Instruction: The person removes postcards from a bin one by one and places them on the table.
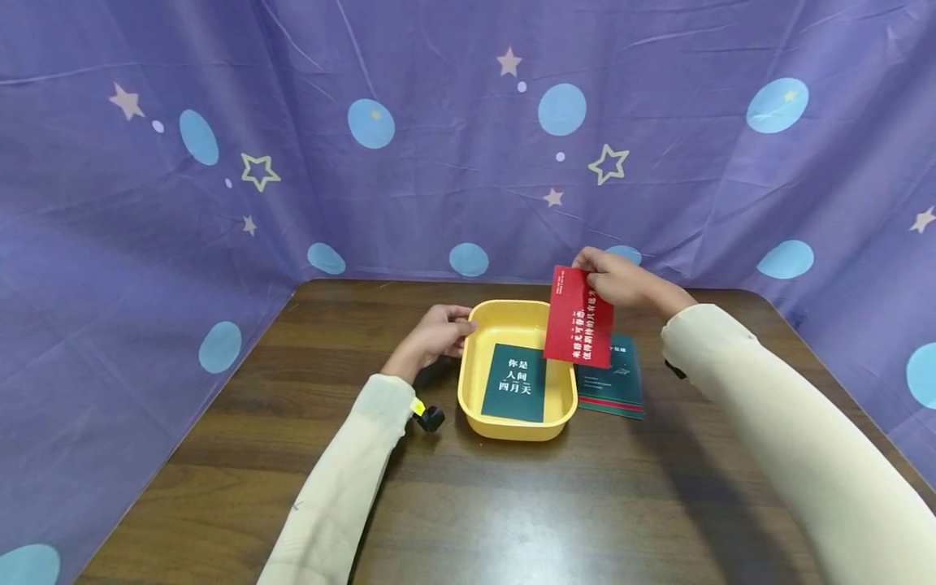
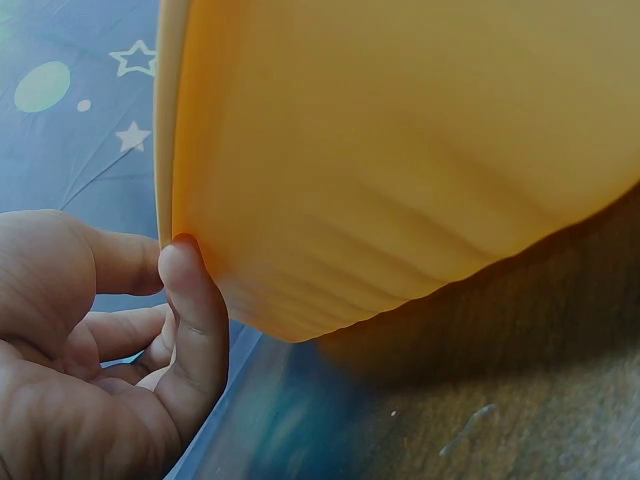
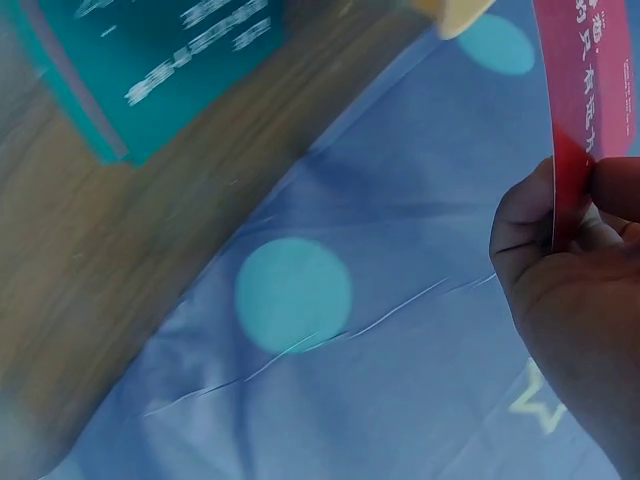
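Note:
My left hand (image 1: 440,331) pinches the rim of a yellow plastic basin (image 1: 465,398) at its far left side; in the left wrist view thumb and finger meet at the basin's edge (image 2: 400,150). A dark green card (image 1: 514,398) with white characters lies inside the basin. Above the basin's right rim, my right hand (image 1: 617,278) holds a red card (image 1: 578,321) by its upper corner. White writing covers part of the red card, which hangs tilted and hides some of the rim. In the right wrist view thumb and fingers pinch the red card (image 3: 570,120).
Right of the basin, a small stack of green and red cards (image 1: 614,394) lies on the brown wooden table (image 1: 512,504), partly behind the red card. A purple curtain (image 1: 439,187) with stars and dots hangs along the table's back edge.

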`<state>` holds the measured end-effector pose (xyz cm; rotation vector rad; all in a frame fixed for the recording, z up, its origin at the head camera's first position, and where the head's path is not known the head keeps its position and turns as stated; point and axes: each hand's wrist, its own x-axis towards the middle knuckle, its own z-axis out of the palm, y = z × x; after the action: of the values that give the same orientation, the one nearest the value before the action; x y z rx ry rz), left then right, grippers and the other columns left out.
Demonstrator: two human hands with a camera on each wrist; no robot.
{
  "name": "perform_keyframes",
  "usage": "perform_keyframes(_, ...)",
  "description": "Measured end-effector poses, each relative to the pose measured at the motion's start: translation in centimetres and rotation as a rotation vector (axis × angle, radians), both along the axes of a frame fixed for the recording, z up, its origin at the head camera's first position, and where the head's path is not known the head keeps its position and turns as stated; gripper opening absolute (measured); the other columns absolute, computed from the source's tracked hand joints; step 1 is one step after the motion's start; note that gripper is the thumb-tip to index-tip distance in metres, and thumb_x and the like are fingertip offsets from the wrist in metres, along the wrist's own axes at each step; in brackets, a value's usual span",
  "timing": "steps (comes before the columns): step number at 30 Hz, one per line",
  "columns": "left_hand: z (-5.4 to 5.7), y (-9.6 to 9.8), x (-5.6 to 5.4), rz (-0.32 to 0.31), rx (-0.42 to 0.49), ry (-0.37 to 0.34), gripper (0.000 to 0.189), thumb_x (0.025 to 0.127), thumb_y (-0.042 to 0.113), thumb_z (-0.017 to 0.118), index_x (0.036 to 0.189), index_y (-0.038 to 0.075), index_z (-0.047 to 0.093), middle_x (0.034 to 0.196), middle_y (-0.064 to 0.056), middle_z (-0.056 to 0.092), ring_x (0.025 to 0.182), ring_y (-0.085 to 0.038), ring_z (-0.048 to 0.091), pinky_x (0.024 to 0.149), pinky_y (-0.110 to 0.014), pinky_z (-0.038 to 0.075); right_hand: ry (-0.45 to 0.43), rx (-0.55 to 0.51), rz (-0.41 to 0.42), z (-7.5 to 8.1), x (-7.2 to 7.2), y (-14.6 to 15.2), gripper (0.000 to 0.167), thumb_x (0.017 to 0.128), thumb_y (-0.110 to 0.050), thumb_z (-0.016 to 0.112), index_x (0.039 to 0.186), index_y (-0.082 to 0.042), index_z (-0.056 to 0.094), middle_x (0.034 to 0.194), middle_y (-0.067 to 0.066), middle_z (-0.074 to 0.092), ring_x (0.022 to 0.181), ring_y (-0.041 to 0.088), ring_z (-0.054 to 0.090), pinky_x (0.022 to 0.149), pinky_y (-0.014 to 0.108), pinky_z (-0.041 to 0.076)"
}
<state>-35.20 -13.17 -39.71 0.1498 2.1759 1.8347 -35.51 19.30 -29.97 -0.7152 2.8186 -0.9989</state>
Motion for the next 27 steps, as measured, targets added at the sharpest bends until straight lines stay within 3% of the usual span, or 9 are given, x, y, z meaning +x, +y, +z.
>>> perform_keyframes(11, -0.1, 0.0, -0.1, -0.001, 0.007, -0.001, 0.038, 0.102, 0.006, 0.06, 0.139, -0.004, 0.056, 0.1, -0.018, 0.063, 0.064, -0.014, 0.06, 0.056, -0.024, 0.059, 0.017, 0.017, -0.066, -1.8, -1.2, 3.3, 0.02, 0.097, 0.0, 0.037, 0.108, 0.004, 0.054, 0.099, 0.02, 0.056, 0.092, 0.032, 0.055, 0.073, 0.034, 0.05)
perform_keyframes(18, 0.0, 0.1, -0.1, 0.0, 0.003, 0.003, 0.038, 0.102, 0.006, 0.06, 0.138, -0.004, 0.057, 0.097, -0.017, 0.063, 0.064, -0.014, 0.06, 0.055, -0.024, 0.059, -0.017, 0.1, -0.116, -4.0, -1.8, 4.9, 0.022, 0.099, -0.006, 0.036, 0.109, 0.0, 0.055, 0.095, 0.016, 0.057, 0.087, 0.029, 0.055, 0.069, 0.034, 0.047)
perform_keyframes(27, 0.1, 0.1, 0.1, 0.003, -0.004, -0.003, 0.038, 0.102, 0.006, 0.06, 0.138, -0.004, 0.057, 0.101, -0.02, 0.063, 0.065, -0.015, 0.06, 0.056, -0.024, 0.059, -0.071, 0.111, -0.067, -6.2, -2.0, 4.9, 0.024, 0.096, -0.002, 0.037, 0.109, 0.004, 0.056, 0.094, 0.018, 0.06, 0.082, 0.028, 0.058, 0.066, 0.033, 0.05)
